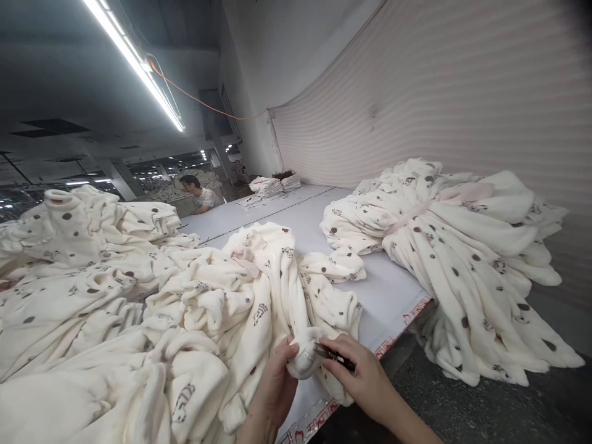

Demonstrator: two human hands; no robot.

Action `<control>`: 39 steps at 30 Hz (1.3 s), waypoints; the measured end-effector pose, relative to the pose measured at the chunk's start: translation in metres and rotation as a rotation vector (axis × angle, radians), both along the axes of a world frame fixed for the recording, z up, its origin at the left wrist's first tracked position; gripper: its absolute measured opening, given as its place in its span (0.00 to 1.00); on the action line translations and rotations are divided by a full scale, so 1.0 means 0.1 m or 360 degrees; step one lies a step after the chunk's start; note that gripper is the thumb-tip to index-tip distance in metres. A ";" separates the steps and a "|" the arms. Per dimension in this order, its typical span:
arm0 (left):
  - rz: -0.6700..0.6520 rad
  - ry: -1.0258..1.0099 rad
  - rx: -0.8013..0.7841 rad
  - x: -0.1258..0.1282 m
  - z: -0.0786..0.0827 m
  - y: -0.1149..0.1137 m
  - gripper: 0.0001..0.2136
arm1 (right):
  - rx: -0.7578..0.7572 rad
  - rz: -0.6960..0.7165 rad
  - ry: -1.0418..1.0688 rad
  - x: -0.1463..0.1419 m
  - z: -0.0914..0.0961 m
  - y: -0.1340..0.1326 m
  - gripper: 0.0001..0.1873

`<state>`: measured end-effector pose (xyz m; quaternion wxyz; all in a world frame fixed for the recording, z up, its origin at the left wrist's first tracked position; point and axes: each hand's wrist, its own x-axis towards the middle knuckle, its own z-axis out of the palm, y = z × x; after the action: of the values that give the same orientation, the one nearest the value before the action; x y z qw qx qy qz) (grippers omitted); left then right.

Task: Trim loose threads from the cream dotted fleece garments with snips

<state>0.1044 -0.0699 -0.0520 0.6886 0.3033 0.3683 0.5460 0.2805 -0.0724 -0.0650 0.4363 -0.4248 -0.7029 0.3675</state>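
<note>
Thread snips (337,356) at spotted garment cuff (305,357)
The left hand (280,377) pinches the cuff; the right hand (355,374) grasps the dark snips, near the table (391,293) edge.

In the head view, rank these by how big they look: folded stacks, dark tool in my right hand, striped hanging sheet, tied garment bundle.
1. Striped hanging sheet
2. Tied garment bundle
3. Folded stacks
4. Dark tool, partly hidden by your right hand
The stacks lie farther off, so true size is unsure.
</note>
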 end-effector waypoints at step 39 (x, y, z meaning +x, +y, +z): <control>-0.0155 0.0350 0.0095 0.07 0.00 0.05 0.07 | -0.0287 -0.0025 0.0120 0.05 0.03 0.13 0.13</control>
<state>0.1119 -0.0652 -0.0515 0.6604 0.3994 0.4099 0.4861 0.2851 -0.0590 -0.0623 0.4253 -0.4538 -0.6467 0.4415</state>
